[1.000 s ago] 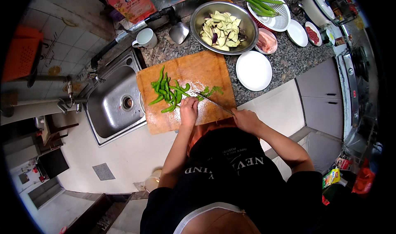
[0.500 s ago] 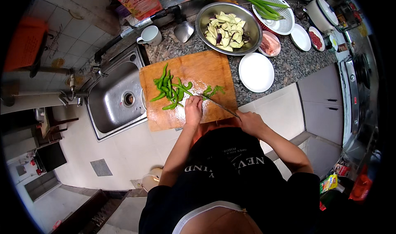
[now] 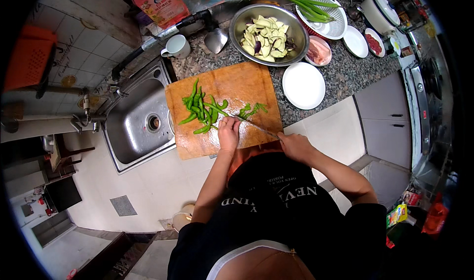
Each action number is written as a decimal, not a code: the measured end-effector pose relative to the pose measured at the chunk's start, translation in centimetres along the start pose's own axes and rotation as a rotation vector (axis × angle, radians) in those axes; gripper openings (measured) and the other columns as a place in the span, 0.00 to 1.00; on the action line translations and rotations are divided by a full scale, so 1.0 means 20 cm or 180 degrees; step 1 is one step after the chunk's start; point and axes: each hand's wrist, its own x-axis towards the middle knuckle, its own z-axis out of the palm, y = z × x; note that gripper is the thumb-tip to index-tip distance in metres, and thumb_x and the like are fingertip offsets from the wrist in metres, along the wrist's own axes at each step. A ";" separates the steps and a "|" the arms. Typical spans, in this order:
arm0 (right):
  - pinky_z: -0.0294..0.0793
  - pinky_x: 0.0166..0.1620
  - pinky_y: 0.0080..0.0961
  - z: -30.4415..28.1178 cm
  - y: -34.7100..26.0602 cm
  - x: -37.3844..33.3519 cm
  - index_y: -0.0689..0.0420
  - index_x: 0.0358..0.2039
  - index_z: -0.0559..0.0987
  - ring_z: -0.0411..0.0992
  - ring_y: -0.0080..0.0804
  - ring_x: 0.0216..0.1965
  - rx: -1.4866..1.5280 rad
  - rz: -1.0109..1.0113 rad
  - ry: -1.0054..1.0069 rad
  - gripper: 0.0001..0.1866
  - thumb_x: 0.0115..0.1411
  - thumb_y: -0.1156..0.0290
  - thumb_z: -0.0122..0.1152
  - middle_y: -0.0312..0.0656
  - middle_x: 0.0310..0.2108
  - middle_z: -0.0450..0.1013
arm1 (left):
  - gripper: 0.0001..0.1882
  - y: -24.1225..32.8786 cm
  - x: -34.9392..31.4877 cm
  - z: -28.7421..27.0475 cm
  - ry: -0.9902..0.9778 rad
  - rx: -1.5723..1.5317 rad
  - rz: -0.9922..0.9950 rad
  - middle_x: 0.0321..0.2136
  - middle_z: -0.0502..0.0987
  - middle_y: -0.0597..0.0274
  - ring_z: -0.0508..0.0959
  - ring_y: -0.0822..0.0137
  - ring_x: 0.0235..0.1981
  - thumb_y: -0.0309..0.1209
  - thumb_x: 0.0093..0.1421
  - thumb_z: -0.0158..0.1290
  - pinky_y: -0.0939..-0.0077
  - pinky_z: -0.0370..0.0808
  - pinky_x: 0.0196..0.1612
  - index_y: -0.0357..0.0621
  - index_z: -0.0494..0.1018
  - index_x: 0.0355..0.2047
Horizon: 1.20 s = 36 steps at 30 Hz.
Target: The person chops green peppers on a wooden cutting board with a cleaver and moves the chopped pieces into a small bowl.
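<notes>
A wooden cutting board [image 3: 222, 80] lies in front of me, overhanging the sink's right edge. On its left part is a pile of whole green peppers [image 3: 197, 104]. One long pepper [image 3: 215, 108] runs from the pile to the fingertips of my left hand [image 3: 228, 133], which are closed and hold it down. My right hand [image 3: 295, 145] is wrapped around the handle of a knife [image 3: 259, 128]. The blade reaches left across the board, its tip beside my left fingers. Just beyond the blade lie cut green pepper pieces [image 3: 254, 109].
A steel bowl of sliced eggplant [image 3: 235, 20] stands behind the board, beside a white plate [image 3: 303, 85] and a dish of pale meat [image 3: 320, 52]. Long green peppers [image 3: 316, 9] rest in a white colander [image 3: 338, 25]. At left is a steel sink [image 3: 131, 132]; a mug [image 3: 176, 46] stands behind it.
The whole view has shifted slightly. My left hand stays at the pepper by the blade, and the knife remains in my right hand with only a small change of angle.
</notes>
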 end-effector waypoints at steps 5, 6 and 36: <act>0.71 0.34 0.51 0.11 0.04 0.08 0.61 0.41 0.70 0.74 0.55 0.31 0.0197 0.0010 0.0036 0.13 0.56 0.73 0.43 0.56 0.28 0.74 | 0.04 -0.03 -0.02 0.00 -0.0078 -0.0005 -0.0018 0.27 0.73 0.54 0.73 0.52 0.30 0.24 0.50 0.58 0.64 0.70 0.35 0.38 0.73 0.25; 0.71 0.34 0.50 0.12 0.01 0.12 0.60 0.40 0.70 0.73 0.55 0.31 0.0171 0.0027 0.0108 0.13 0.56 0.72 0.43 0.55 0.27 0.74 | 0.04 -0.03 -0.02 0.01 -0.0083 0.0029 0.0005 0.27 0.73 0.53 0.73 0.51 0.29 0.24 0.50 0.58 0.64 0.70 0.35 0.38 0.73 0.25; 0.71 0.30 0.50 0.10 -0.03 0.14 0.62 0.39 0.71 0.73 0.55 0.28 0.0094 -0.0250 0.0206 0.12 0.56 0.74 0.42 0.55 0.23 0.73 | 0.04 -0.01 -0.07 -0.09 0.0059 0.0231 0.0477 0.27 0.74 0.57 0.71 0.55 0.31 0.24 0.49 0.58 0.66 0.69 0.37 0.40 0.73 0.24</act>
